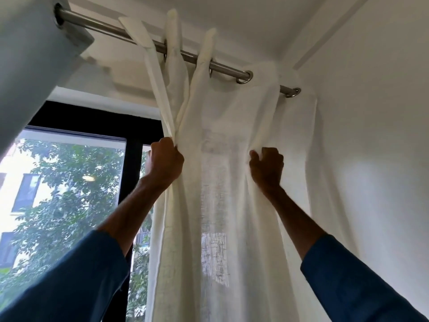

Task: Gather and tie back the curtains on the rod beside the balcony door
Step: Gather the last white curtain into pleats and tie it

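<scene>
Head view looks up at the white curtain (222, 140), which hangs from grommets on the steel rod (109, 29) and is bunched toward the right end, close to the side wall (371, 112). The left hand (166, 161) is closed on the folded leading edge; the right hand (267, 169) is fisted into a pleat further right, with loose sheer cloth spanning between them. No tie-back is visible, so the tying looks not yet begun.

Risks, as judged: pulling down rather than sideways could strain the grommets or the rod's mount; the top folds lean unevenly and could jam on the rod; thin fabric may slip from one fist and let the gathered folds spread.

Room is tight on the right, where the curtain nearly meets the wall. Leftward the rod runs bare to the grey curtain (34, 54), with the dark door frame (132, 159) and glass behind.
</scene>
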The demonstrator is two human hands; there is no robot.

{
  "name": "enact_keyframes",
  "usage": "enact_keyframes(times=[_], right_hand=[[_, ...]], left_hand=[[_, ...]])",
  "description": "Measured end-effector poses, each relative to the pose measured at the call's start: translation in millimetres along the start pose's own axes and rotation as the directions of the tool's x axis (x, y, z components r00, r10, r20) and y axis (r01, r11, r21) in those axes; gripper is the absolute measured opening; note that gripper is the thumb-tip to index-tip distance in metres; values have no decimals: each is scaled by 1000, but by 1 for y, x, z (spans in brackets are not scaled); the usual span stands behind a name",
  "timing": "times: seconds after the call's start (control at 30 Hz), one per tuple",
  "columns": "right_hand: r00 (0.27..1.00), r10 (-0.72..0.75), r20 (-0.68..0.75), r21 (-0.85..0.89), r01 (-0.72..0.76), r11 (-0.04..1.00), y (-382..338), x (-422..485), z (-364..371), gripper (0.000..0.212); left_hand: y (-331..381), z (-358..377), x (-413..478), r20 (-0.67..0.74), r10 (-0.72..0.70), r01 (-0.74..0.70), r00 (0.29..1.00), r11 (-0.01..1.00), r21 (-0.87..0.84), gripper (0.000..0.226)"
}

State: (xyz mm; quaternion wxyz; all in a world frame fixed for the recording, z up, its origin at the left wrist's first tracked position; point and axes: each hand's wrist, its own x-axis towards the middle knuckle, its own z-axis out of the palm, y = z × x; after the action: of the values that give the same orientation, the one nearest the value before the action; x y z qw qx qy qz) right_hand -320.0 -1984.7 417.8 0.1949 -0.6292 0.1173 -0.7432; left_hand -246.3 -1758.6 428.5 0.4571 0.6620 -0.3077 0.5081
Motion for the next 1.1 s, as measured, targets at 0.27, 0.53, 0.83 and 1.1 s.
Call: enact_keyframes(times=[0.27,0.53,0.83,1.1], right_hand=[[896,-417,154,48,415,909,-113,-65,24,33],[895,-405,186,17,409,912,-116,-84,31,29],[833,-527,170,45,528,848,-94,-127,31,17],[929,-309,-204,227,352,908,-42,-75,-19,27]], left_hand=[[-1,-1,6,35,74,-73,997,997,-23,32],[-6,-18,-9,-6,213,-210,977,956,-207,54],[12,-18,-9,98,21,-10,995,994,-112,52],[2,-15,-12,110,31,-35,993,999,27,12]])
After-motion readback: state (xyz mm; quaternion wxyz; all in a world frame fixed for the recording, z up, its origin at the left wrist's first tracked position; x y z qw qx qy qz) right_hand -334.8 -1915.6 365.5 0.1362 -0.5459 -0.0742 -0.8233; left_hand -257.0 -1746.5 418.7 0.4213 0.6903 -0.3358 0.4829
